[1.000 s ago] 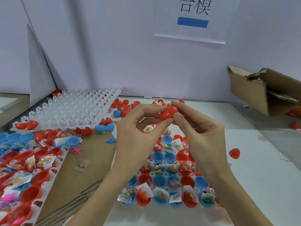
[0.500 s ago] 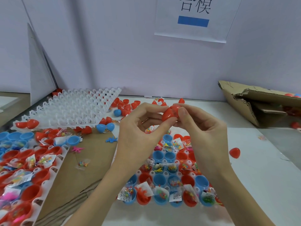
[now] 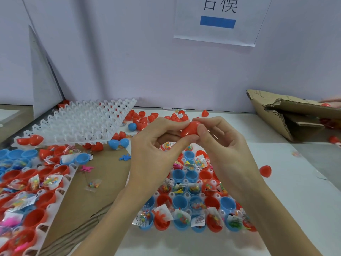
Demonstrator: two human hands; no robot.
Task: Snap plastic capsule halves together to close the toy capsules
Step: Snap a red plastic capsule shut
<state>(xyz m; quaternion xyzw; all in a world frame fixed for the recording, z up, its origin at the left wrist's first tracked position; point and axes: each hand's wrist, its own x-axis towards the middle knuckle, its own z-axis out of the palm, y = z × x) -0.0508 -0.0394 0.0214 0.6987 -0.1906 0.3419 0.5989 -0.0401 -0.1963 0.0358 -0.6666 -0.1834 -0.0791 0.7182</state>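
At the far left, a white plastic grid tray (image 3: 46, 215) holds open red and blue capsule halves with small toy packets. To its right, the left hand (image 3: 153, 150) has its thumb and fingers curled around the red glossy plastic capsule (image 3: 190, 129), and the right hand (image 3: 223, 145) pinches the same capsule from the other side. The capsule is in the air between both hands, above the second white tray of filled halves (image 3: 186, 194).

I judge that the halves could meet crooked, so one edge would not snap. The smooth shell could also slip from the fingertips and fall among the loose pieces.

The capsule looks egg-shaped, shiny and nearly closed; the seam is hidden by the fingers.
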